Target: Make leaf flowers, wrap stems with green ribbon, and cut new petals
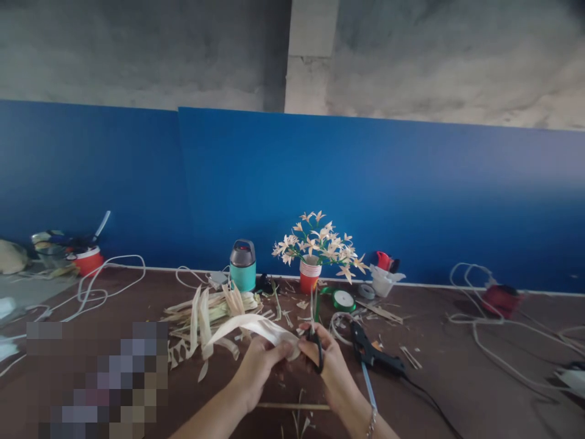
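Note:
My left hand point(260, 369) pinches a long, pale strip of dried husk point(249, 321) between thumb and fingers. The strip arches away to the left. My right hand point(333, 366) is closed round black-handled scissors point(314, 314), whose blades point up and away from me. The right fingertips are close to the strip's right end; whether they touch it I cannot tell. Beyond my left hand lies a pile of dried husks point(205, 305). Husk-like flowers point(326, 242) on green stems stand in a red and white cup point(309, 283) behind the scissors.
A black glue gun point(377, 355) with a cord lies right of my hands. Behind it are a green ribbon spool point(343, 300), a tape roll point(366, 291) and a white container point(384, 281). A teal canister point(242, 274) stands at the blue partition point(228, 183). White cables point(493, 350) spread at right.

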{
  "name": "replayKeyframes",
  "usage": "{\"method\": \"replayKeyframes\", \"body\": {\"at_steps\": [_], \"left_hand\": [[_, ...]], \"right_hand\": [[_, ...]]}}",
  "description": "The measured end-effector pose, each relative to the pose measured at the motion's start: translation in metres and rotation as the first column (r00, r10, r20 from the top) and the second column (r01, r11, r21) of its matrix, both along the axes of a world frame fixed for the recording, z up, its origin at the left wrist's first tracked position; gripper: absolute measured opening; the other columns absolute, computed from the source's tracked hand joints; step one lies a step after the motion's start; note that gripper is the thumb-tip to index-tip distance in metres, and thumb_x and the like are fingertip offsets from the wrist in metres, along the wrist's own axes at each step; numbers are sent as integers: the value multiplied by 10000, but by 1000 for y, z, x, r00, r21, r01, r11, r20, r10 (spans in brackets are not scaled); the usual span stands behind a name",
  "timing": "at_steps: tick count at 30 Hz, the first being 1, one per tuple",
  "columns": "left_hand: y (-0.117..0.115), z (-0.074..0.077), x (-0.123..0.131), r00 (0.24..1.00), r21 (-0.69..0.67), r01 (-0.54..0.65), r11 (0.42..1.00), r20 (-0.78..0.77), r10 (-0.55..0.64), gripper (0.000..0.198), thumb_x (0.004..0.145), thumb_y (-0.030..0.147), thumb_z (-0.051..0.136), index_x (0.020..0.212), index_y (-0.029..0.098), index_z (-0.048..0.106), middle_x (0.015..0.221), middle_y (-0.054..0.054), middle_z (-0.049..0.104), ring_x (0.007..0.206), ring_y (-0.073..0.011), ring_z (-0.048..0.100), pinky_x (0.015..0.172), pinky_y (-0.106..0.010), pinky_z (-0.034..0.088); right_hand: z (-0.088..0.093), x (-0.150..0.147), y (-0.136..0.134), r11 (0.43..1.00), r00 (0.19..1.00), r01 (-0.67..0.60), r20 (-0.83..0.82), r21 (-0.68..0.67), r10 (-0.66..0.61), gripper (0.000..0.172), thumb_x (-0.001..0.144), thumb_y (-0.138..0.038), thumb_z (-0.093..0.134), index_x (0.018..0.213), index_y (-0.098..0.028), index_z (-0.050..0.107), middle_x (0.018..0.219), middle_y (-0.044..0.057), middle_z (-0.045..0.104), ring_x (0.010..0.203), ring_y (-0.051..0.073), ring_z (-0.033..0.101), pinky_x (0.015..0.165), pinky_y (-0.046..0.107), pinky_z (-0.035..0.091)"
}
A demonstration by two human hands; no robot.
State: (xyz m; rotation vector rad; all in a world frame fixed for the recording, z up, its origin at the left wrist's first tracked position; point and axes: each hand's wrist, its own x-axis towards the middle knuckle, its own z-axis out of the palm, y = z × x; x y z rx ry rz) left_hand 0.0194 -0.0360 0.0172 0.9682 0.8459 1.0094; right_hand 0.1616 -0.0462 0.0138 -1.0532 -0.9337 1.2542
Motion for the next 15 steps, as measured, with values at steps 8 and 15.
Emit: {"method": "replayKeyframes", "body": {"at_steps": [8,15], "left_hand": [[-5,7,4,975,41,-27,999,-217,35,212,577,273,767,673,113,666,495,24,572,333,-53,398,315,-173,274],[-5,5,1,990,-112,23,993,-135,-38,166,626,224,732,734,100,712,625,-40,675,463,-88,550,446,-186,399]], "right_hand": [[-2,-3,-4,970,953,-45,300,240,-30,261,597,-195,703,845,-175,621,682,-12,592,609,122,522,567,213,415],[1,-1,-2,998,998,-64,-26,-24,63,365,519,-249,782,831,-180,605,569,-62,527,453,74,418,428,182,295]]}}
